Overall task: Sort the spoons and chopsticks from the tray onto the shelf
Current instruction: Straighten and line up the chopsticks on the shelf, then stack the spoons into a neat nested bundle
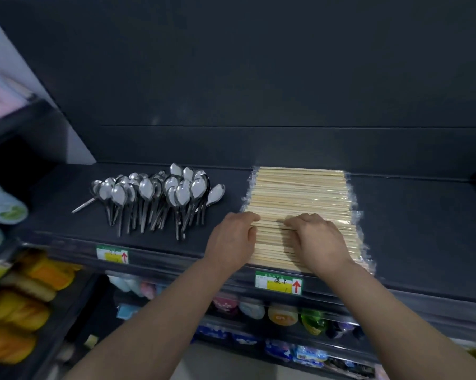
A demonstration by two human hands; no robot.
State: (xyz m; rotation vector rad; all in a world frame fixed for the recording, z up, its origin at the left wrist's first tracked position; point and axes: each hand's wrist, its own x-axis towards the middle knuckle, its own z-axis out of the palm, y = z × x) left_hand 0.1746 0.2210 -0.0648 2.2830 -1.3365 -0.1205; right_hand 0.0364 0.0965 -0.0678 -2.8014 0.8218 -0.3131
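Left hand [232, 237] is on the left end of the chopsticks [300, 193], fingers curled over the top and thumb against the stick ends, so it is grasping them there. Right hand [316, 239] sits on top near the middle with fingers bent and tips down. Can't tell if it grips a pack or only presses.

My read: left squares the ends, right pins the stack so it doesn't slide. This looks like tidying, not carrying.

The chopsticks are pale wood in clear film packs, laid side to side in a flat block. The block runs from the shelf [409, 229] front edge back to the rear wall, right of centre. Film frills stick out at both ends. The near packs overhang the front edge slightly, above a price label [278, 282] with a red arrow.

The spoons [160, 193] are a shiny metal heap left of the block and apart from it, bowls toward the rear and handles toward the front edge. One lies skewed at the heap's left side.

The tray is not in view. Both kinds are on the shelf and kept separate, so the sort looks near done.

Packaged goods fill the lower shelves, blurred.
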